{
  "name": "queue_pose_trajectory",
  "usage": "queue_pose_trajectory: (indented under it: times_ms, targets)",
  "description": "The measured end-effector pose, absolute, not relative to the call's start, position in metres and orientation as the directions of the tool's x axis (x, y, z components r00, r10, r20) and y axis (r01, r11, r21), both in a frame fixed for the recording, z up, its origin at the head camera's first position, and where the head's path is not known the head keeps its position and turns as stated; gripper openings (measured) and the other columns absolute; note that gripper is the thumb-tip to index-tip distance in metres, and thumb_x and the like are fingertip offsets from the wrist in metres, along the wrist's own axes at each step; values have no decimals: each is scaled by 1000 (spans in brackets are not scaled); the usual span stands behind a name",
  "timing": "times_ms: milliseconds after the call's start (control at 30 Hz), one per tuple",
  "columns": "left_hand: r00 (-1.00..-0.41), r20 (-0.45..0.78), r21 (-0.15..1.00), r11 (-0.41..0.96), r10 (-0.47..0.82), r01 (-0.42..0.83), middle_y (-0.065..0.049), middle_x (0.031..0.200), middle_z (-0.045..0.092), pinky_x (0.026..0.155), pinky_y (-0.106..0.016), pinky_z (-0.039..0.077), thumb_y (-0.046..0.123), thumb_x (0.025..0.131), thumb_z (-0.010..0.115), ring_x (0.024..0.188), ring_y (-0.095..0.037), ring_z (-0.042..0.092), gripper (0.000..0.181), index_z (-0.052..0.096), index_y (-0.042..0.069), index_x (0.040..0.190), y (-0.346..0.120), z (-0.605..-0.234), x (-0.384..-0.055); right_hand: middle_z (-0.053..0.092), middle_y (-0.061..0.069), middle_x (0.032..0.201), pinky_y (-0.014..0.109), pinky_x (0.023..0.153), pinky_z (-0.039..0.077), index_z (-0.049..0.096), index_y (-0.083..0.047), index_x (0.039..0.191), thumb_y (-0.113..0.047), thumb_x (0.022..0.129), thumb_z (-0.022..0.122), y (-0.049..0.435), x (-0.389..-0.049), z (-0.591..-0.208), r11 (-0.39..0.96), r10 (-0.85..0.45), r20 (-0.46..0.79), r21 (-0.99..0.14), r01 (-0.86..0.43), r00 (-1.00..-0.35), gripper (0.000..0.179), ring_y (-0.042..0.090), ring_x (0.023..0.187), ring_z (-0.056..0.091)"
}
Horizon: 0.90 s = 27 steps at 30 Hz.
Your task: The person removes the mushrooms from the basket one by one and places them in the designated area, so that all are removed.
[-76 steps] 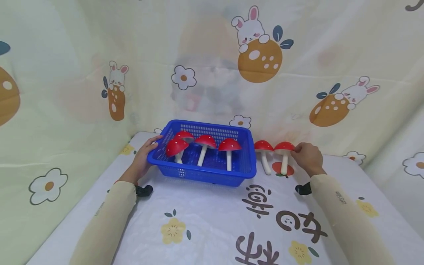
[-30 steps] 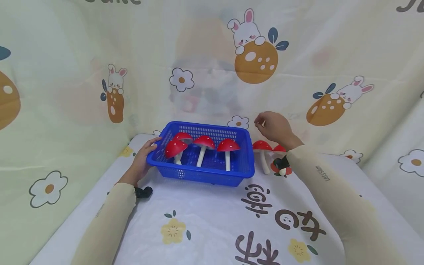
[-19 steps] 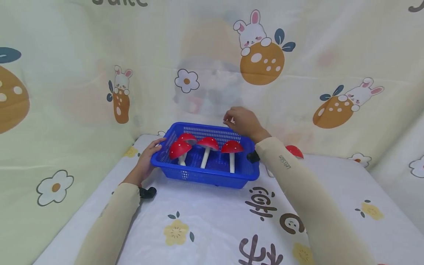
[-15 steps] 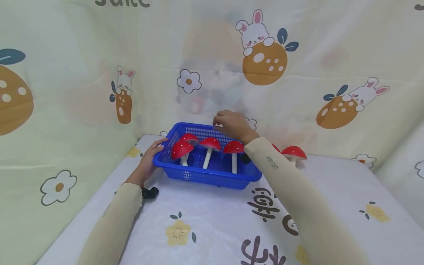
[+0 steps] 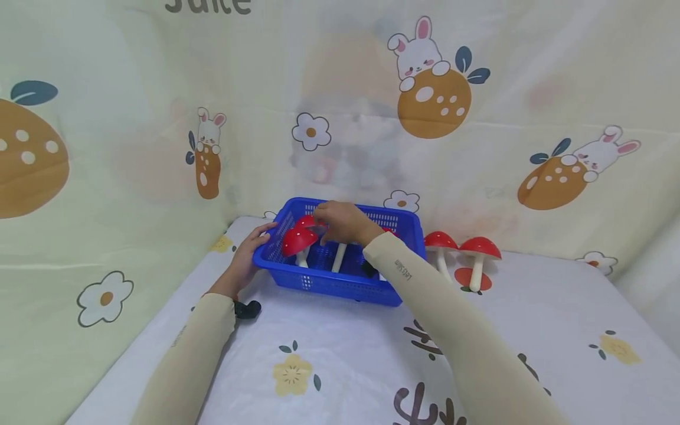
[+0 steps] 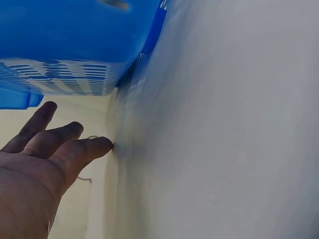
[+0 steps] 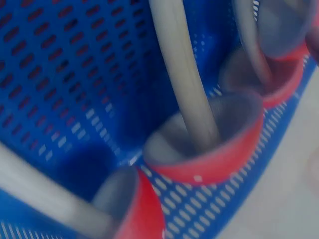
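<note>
A blue plastic basket [image 5: 340, 282] holds several red-capped toy mushrooms with white stems. My left hand [image 5: 245, 260] is at the basket's left end, fingertips at the rim. In the left wrist view its fingers [image 6: 52, 139] are spread and fairly straight beside the basket wall. My right hand [image 5: 342, 223] reaches down into the basket, its fingers around the cap of the rear-left mushroom [image 5: 307, 222]. A fingertip [image 7: 313, 45] shows at that cap's edge in the right wrist view. Whether it pinches the cap is unclear. The front-left mushroom [image 5: 299, 241] leans beside it.
Two more mushrooms lie outside the basket's right side, one near it [image 5: 440, 239] and one farther right [image 5: 480, 248]. A white printed cloth [image 5: 340, 348] covers the table. Behind it hangs a pale curtain [image 5: 255, 159] with rabbit prints.
My right hand has left the rightmost mushroom outside, crossed leftward above the basket, and dropped to the mushrooms inside at the left. The left hand has stayed at the rim.
</note>
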<state>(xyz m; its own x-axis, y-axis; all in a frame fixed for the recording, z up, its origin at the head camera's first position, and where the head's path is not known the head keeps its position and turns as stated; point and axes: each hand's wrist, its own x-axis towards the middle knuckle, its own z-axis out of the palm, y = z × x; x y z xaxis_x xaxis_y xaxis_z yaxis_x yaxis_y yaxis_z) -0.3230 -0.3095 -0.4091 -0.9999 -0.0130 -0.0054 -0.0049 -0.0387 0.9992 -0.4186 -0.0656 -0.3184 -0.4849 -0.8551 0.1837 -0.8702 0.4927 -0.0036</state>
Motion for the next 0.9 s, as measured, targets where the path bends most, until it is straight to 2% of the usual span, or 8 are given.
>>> queue_pose_trajectory:
  times_ms: [100, 200, 500, 733, 800, 900]
  targets:
    - [-1000, -12, 999, -44, -10, -11, -8, 160, 28, 112, -52, 38, 37, 104, 40, 144, -35, 36, 45, 39, 32, 149, -309, -411, -325, 68, 1, 110, 33, 92, 54, 65, -17, 110, -25, 77, 85, -68, -417, -325, 483, -859, 174, -35, -875, -481, 40, 16, 103, 61]
    - [-1000, -14, 999, -36, -9, -14, -8, 161, 27, 112, -53, 37, 38, 104, 40, 144, -35, 35, 46, 38, 33, 149, -309, -411, -326, 67, 0, 113, 33, 94, 54, 64, -17, 113, -22, 78, 84, -73, -416, -330, 480, -863, 168, -20, -877, -476, 40, 15, 106, 61]
    - [-1000, -2, 999, -33, -9, -2, -8, 158, 31, 110, -52, 40, 38, 104, 39, 141, -34, 39, 45, 39, 32, 149, -309, -409, -326, 69, -1, 113, 32, 96, 54, 69, -17, 109, -21, 83, 80, -83, -416, -334, 508, -852, 173, 44, -860, -494, 29, 15, 106, 63]
    - [-1000, -4, 1000, -26, -18, -4, -9, 156, 35, 107, -49, 44, 37, 105, 39, 139, -34, 43, 44, 39, 32, 149, -310, -410, -326, 70, 0, 99, 28, 87, 55, 75, -14, 103, -18, 91, 70, -86, -417, -338, 507, -850, 180, 23, -862, -495, 13, 15, 92, 64]
    - [-1000, -1, 1000, -25, -14, 0, -8, 157, 34, 108, -49, 43, 37, 105, 39, 140, -34, 42, 45, 39, 33, 149, -311, -411, -326, 69, 0, 100, 29, 88, 55, 74, -15, 103, -16, 88, 73, -87, -417, -338, 504, -853, 169, 18, -864, -494, 15, 15, 93, 64]
    - [-1000, 0, 1000, -27, -10, 0, -8, 157, 33, 109, -50, 42, 38, 104, 39, 141, -34, 40, 45, 39, 33, 149, -311, -411, -325, 68, -2, 106, 30, 92, 54, 70, -18, 110, -16, 84, 78, -87, -415, -339, 488, -862, 161, 13, -873, -480, 27, 14, 99, 64]
